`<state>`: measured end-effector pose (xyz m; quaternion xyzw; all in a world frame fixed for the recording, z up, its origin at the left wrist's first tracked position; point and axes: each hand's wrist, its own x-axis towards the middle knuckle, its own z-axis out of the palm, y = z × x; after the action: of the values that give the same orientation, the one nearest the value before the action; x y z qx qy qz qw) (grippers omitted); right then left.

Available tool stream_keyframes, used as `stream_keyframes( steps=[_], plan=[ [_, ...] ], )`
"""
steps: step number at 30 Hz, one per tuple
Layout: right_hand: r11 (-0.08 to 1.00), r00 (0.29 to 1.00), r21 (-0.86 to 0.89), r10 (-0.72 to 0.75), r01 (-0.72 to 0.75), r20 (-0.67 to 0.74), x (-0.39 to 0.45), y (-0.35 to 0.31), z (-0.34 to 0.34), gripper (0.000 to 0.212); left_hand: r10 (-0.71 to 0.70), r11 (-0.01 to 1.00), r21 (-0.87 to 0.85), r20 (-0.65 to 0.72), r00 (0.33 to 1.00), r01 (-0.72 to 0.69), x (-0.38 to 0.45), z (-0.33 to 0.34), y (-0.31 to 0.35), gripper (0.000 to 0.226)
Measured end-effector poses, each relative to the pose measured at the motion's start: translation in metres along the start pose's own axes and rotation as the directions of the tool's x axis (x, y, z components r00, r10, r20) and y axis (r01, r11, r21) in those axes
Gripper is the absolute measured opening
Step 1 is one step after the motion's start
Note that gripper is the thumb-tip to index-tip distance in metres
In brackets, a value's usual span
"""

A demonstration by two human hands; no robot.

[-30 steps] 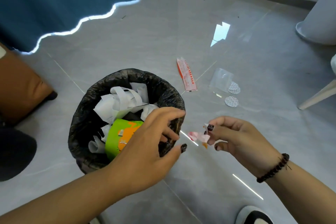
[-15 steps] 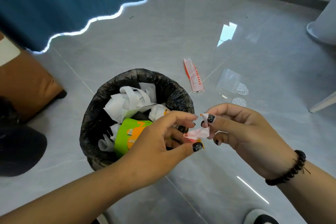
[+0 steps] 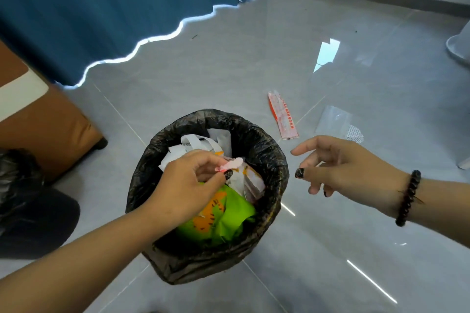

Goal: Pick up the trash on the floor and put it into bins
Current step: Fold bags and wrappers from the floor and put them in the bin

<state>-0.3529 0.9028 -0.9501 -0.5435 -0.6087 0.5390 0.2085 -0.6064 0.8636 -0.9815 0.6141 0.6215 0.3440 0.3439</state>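
Observation:
A round bin lined with a black bag (image 3: 276, 160) stands on the grey tile floor, filled with white paper strips and a green and orange package. My left hand (image 3: 188, 183) hovers over the bin's opening and pinches a small pink and white wrapper (image 3: 230, 164) between thumb and fingers. My right hand (image 3: 346, 168) hangs just right of the bin's rim, fingers loosely spread and holding nothing. On the floor beyond the bin lie a red and white long wrapper (image 3: 282, 115), a clear plastic bag (image 3: 333, 119) and a round white patterned pad (image 3: 354, 133).
A blue curtain (image 3: 114, 7) hangs along the left. A brown cushioned seat (image 3: 38, 119) stands at left, with a black bag (image 3: 17, 175) beside it. A white base (image 3: 457, 48) and a white furniture leg (image 3: 464, 162) sit at the right edge.
The small wrapper passed from my right hand to my left. My left hand carried it over the bin while my right hand let go and drew back to the right.

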Motion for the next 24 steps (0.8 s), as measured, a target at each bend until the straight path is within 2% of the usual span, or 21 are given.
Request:
stream_keyframes(
  steps=[3, 6, 8, 11, 14, 17, 20, 24],
  plan=[
    [0.969, 0.998, -0.243, 0.052, -0.045, 0.026, 0.032, 0.011, -0.009, 0.020, 0.058, 0.932, 0.345, 0.166, 0.984, -0.113, 0.012, -0.001, -0.017, 0.030],
    [0.872, 0.991, -0.474, 0.135, -0.119, 0.000, 0.063, 0.039, -0.016, 0.012, 0.103, 0.844, 0.499, 0.209, 0.973, -0.197, 0.006, 0.007, -0.011, 0.043],
    [0.795, 0.982, -0.582, 0.184, -0.174, -0.043, 0.082, 0.065, -0.023, 0.008, 0.193, 0.815, 0.516, 0.187, 0.963, -0.264, -0.006, 0.017, 0.002, 0.043],
    [0.663, 0.968, -0.710, 0.215, -0.239, -0.125, 0.105, 0.108, -0.038, 0.006, 0.284, 0.754, 0.526, 0.280, 0.917, -0.394, -0.022, 0.033, 0.007, 0.055],
    [0.551, 0.951, -0.784, 0.262, -0.286, -0.163, 0.117, 0.146, -0.051, 0.023, 0.382, 0.635, 0.540, 0.404, 0.831, -0.553, -0.025, 0.047, -0.007, 0.052],
    [0.533, 0.926, -0.762, 0.289, -0.367, -0.244, 0.118, 0.165, -0.058, 0.035, 0.447, 0.593, 0.522, 0.421, 0.790, -0.613, -0.018, 0.054, -0.017, 0.047],
    [0.505, 0.912, -0.766, 0.305, -0.399, -0.274, 0.120, 0.178, -0.064, 0.036, 0.481, 0.596, 0.505, 0.398, 0.781, -0.625, -0.002, 0.053, -0.017, 0.037],
    [0.480, 0.904, -0.777, 0.333, -0.407, -0.268, 0.131, 0.185, -0.078, 0.040, 0.470, 0.606, 0.513, 0.386, 0.794, -0.608, 0.030, 0.050, -0.019, 0.038]
  ],
)
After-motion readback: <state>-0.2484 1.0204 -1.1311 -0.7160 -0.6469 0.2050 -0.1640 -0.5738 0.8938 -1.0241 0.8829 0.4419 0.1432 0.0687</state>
